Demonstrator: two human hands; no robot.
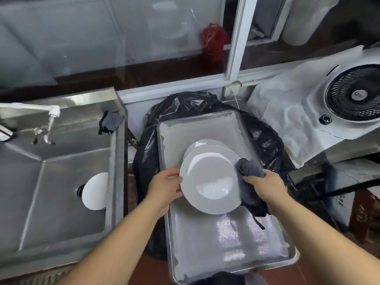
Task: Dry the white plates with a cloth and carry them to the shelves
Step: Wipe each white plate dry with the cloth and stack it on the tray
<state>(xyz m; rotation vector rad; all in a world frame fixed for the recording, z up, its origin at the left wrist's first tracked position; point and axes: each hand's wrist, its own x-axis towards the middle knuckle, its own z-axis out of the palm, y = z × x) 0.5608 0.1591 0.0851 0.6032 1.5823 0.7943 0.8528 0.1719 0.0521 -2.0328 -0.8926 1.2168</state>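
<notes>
Left hand [166,187] pinches the rim of the white plate [210,179] at the plate's 9 o'clock, thumb on the upper face and fingers curled beneath. Right hand [265,187] is clenched around a bunched grey cloth [249,171], which presses against the plate rim at 3 o'clock. The plate is tilted and held above a metal tray [197,128] that rests on a bin lined with a black bag [185,103].

A second plate [202,143] lies on the tray at 12 o'clock from the held one, partly hidden by it. A third plate [95,191] leans in the steel sink [51,171] near the drain, at 9 o'clock from the tray.

Hazards, as judged:
- Slip: a glossy patch suggests residual water; a one-edge pinch may fail under wiping pressure.
- Impact: lowering the far edge could strike the second plate.
- Instability: the tray overhangs the bin; downward load could tip it.
- Snag: the cloth's trailing strap could catch the tray edge.
</notes>
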